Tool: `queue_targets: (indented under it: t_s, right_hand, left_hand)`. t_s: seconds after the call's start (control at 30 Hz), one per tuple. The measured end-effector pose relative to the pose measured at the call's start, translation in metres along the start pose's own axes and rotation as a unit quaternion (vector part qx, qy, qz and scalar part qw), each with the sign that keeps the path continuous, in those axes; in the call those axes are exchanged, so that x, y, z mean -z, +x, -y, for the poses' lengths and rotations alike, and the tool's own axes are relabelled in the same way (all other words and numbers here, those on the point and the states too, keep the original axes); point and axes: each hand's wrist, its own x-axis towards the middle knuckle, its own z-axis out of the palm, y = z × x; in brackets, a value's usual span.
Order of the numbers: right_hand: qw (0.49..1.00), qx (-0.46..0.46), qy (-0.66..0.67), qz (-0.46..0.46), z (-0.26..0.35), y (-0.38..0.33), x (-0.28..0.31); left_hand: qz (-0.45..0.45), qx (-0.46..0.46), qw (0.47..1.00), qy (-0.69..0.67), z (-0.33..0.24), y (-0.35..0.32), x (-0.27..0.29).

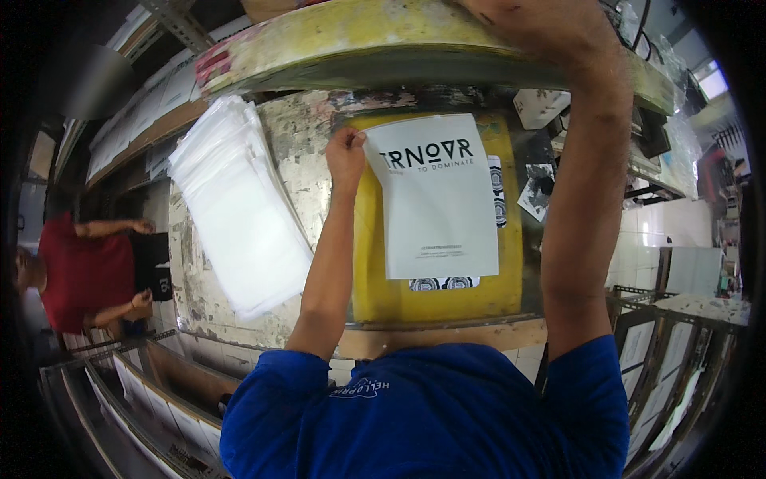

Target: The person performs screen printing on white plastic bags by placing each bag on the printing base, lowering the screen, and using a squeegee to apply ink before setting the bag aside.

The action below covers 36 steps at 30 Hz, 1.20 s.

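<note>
My left hand point(345, 156) pinches the upper left corner of a white sheet with black print point(437, 199). The sheet lies flat on a yellow printing pad point(375, 271) set in a worn, paint-stained table point(299, 136). My right hand point(531, 24) reaches up and holds the edge of a raised yellow screen frame point(351, 44) that hangs over the pad; its fingers are partly out of the picture. A fanned stack of blank white sheets point(235, 211) lies on the table just left of my left arm.
A person in a red shirt point(84, 271) stands at the left holding a dark sheet point(153, 267). Drying racks with white sheets stand at the lower left point(152, 399) and the right point(670, 375). Printed scraps point(538, 188) lie right of the pad.
</note>
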Motion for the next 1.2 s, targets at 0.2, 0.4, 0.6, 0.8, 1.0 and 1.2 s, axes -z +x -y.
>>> queue_targets:
  t_s: [0.2, 0.4, 0.6, 0.8, 1.0, 1.2]
  right_hand:
    - [0.999, -0.043, 0.009, 0.023, -0.014, 0.015, -0.002]
    - [0.997, -0.014, -0.055, -0.059, 0.029, 0.004, -0.016]
    - [0.998, 0.008, -0.006, -0.063, -0.063, 0.01, -0.023]
    - [0.99, 0.094, -0.1, -0.043, -0.089, 0.009, -0.021]
    - [0.993, -0.009, -0.098, -0.058, -0.089, 0.008, -0.023]
    - [0.856, 0.271, -0.44, 0.004, -0.11, 0.011, 0.003]
  left_hand:
    - [-0.111, 0.073, 0.991, -0.033, -0.002, -0.028, 0.13]
    - [-0.313, 0.057, 0.946, -0.066, 0.045, -0.086, 0.276]
    - [-0.491, 0.11, 0.864, -0.007, 0.064, -0.13, 0.389]
    - [-0.618, 0.108, 0.777, -0.061, 0.083, -0.162, 0.457]
    - [-0.416, -0.08, 0.814, 0.398, 0.029, -0.188, 0.346]
    - [-0.123, -0.088, 0.878, 0.455, -0.009, -0.214, 0.212]
